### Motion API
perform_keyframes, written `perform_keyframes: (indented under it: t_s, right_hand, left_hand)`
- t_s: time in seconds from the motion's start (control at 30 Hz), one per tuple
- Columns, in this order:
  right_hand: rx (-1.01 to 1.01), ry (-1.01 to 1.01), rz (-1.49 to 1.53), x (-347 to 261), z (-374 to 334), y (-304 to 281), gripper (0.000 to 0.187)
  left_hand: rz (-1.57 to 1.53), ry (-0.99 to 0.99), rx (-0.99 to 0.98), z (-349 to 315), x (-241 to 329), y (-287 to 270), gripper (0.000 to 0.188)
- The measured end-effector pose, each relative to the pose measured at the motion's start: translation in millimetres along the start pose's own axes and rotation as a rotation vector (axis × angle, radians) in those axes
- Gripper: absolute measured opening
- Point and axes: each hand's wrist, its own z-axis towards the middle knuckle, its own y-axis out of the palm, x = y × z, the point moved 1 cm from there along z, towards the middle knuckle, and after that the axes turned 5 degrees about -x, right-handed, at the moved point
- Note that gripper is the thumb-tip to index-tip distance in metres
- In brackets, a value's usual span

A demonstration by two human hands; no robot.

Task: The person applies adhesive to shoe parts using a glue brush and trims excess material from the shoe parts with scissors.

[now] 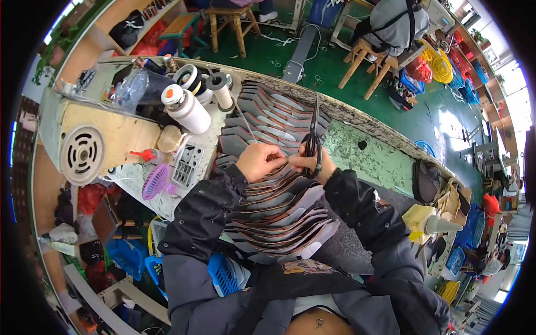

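A pair of black scissors (314, 134) hangs in my right hand (317, 165), its blades pointing away from me and its handles looped at the fingers. My right thumb and forefinger also pinch together, close to the fingertips of my left hand (259, 162). The left fingers are closed in a pinch, but what lies between them is too small to make out. Below both hands, overlapping grey cut pieces (273, 202) with reddish edges lie in long rows. A pale thread (245, 120) runs from a spool (221, 91) toward the back of my left hand.
Left on the bench stand a white bottle (188, 111), a purple slotted plastic piece (156, 181) and a round vented disc (83, 154). A yellow glue bottle (421, 223) is at the right. Beyond the bench edge, a person (396, 25) sits on a wooden stool (368, 64).
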Motion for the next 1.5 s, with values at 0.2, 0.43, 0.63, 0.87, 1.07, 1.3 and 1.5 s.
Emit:
perform_keyframes:
  t_s: [0.2,0.43,0.63,0.87,1.07,1.3,1.5]
  right_hand:
    - [-0.019,0.039,-0.201,1,37,-19,0.028]
    - [0.106,0.015,-0.205,14,58,-44,0.029]
    - [0.189,0.056,-0.642,41,73,-77,0.028]
    - [0.314,0.016,-1.263,34,87,-65,0.033]
    - [0.082,0.238,-0.894,5,60,-68,0.047]
    - [-0.318,0.656,0.135,0,46,18,0.077]
    - [-0.364,0.649,0.107,14,51,2,0.056]
  left_hand:
    - [-0.105,-0.1,-0.061,27,-43,-23,0.013]
    - [0.401,0.016,0.038,38,-64,-56,0.018]
    - [0.385,-0.073,-0.132,39,-80,-68,0.023]
    - [0.62,-0.135,0.034,61,-124,-67,0.023]
    - [0.8,-0.251,0.07,72,-118,-58,0.027]
    - [1.02,-0.211,-0.122,49,-84,-91,0.027]
    - [0.975,0.057,0.119,30,-84,-73,0.011]
